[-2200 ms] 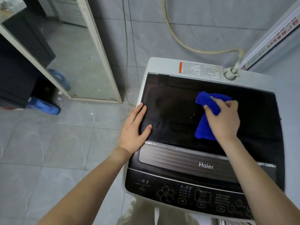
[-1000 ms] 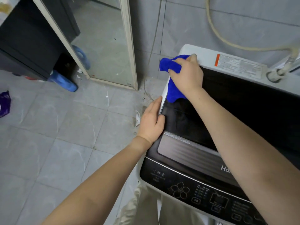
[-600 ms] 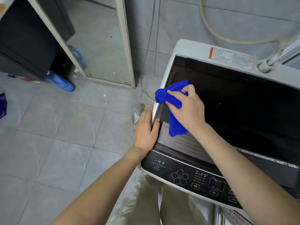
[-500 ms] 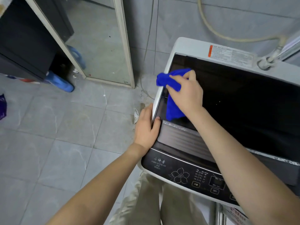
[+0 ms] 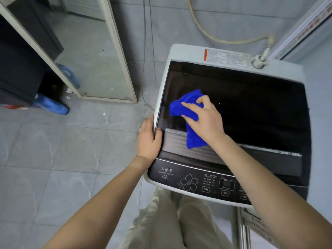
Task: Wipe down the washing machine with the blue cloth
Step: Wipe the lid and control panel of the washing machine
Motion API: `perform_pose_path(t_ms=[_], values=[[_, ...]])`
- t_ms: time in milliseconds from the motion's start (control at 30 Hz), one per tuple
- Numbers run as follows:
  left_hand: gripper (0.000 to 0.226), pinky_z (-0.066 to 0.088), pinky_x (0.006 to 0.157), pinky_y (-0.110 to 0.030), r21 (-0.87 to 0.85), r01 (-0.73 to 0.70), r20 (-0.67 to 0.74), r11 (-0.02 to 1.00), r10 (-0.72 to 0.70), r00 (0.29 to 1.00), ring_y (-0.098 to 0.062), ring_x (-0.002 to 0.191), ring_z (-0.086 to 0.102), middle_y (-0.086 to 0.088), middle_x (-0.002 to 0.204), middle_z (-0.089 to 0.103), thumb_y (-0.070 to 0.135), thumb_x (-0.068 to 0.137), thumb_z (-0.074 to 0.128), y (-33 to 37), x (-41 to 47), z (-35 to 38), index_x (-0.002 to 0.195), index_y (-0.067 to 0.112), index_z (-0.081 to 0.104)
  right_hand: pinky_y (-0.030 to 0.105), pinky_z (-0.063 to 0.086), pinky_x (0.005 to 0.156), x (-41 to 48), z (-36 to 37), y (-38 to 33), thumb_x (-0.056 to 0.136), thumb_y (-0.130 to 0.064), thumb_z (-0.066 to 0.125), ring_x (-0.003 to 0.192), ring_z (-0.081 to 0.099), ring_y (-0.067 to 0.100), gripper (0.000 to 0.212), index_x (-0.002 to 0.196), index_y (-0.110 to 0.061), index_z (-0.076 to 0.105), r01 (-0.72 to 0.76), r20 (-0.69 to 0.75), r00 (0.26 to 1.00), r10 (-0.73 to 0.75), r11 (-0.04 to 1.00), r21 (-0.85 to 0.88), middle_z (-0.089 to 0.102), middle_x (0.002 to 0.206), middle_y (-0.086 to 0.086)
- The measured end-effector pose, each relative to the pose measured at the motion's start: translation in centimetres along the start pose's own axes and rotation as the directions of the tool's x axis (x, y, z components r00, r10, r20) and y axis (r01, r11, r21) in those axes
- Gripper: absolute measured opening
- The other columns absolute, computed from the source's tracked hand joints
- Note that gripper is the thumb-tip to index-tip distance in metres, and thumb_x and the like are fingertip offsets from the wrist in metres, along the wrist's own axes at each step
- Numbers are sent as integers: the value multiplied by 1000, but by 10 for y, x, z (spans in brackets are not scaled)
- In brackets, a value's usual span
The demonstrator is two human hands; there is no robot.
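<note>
Head view. The washing machine stands against a tiled wall, seen from above with its dark lid closed. The blue cloth lies bunched on the left part of the lid, its lower end hanging over the ribbed strip at the lid's front edge. The right hand lies on top of the cloth, its grip narrow: the fingers curl over the bunched fabric and press it against the lid. The left hand rests against the machine's left edge near the front corner, its grip loose, with the fingers straight along the side and the thumb over the top rim. The control panel, printed with a flower outline and buttons, runs along the front. A pale hose joins an inlet at the machine's back right corner, beside a warning label. A framed mirror leans to the left on the grey floor, with a blue slipper near its base.
</note>
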State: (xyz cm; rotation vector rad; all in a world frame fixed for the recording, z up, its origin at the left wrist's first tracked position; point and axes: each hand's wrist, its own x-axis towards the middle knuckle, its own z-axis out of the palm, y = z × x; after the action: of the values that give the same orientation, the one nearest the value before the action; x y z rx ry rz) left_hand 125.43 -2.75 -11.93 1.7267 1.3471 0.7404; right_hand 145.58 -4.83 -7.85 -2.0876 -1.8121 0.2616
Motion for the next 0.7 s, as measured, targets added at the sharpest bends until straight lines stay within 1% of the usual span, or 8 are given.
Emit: perform_pose_path(t_ms=[100,200,267,333,433,533,633,700], values=[[53,31,90,-15,33,18,8,999,-19,1000,-17,108,50,-2,115,53,17,89,42,1,0,1,141,8,46,35,50,76,-35,-32,65,87,-36,70,95,58,30,41,127,-28,65,-173,-116,978,173,985,10,47,116,8],[56,37,92,-26,134,32,0,991,-33,999,-29,112,53,-12,123,53,24,90,42,2,-2,6,143,8,42,36,50,79,-49,-49,97,87,-33,71,92,58,33,41,126,-22,66,-281,-144,949,279,960,10,46,113,11],[61,42,93,-36,197,56,-15,979,-54,998,-34,114,53,-15,129,51,30,91,41,6,-5,12,147,6,36,36,52,76,-43,-39,85,86,-31,73,87,57,31,41,125,-20,67,-240,-174,955,240,971,22,46,109,11],[66,43,94,-38,227,75,-30,971,-70,997,-34,119,50,-16,135,47,35,91,37,10,-9,17,150,5,31,35,52,72,-27,-17,51,84,-30,74,85,55,30,41,123,-21,68,-144,-169,974,150,988,47,47,106,10],[69,41,92,-30,211,62,-58,976,-51,997,-26,118,48,-13,134,48,41,87,34,11,-10,17,147,7,34,39,53,77,8,10,-13,87,-32,69,97,53,30,43,128,-25,63,26,-24,999,-25,998,53,46,116,10],[67,44,94,-34,175,52,-56,983,-43,997,-23,114,51,-9,128,52,43,85,35,11,-9,15,144,9,39,40,51,82,36,13,-31,91,-36,62,104,51,29,44,134,-31,57,176,130,975,-180,983,41,44,122,8],[71,33,96,-17,161,46,-68,986,-35,997,-18,120,47,-10,134,52,42,85,38,6,-6,15,146,7,39,36,47,83,62,10,-18,90,-41,62,102,54,26,41,131,-36,59,212,150,964,-220,975,63,44,116,4],[72,29,99,-11,142,42,-77,989,-31,997,-16,124,46,-10,137,52,43,85,40,2,-5,13,146,5,40,37,47,87,89,10,-15,90,-43,62,103,56,27,38,126,-34,61,171,132,975,-180,983,72,45,117,4]])
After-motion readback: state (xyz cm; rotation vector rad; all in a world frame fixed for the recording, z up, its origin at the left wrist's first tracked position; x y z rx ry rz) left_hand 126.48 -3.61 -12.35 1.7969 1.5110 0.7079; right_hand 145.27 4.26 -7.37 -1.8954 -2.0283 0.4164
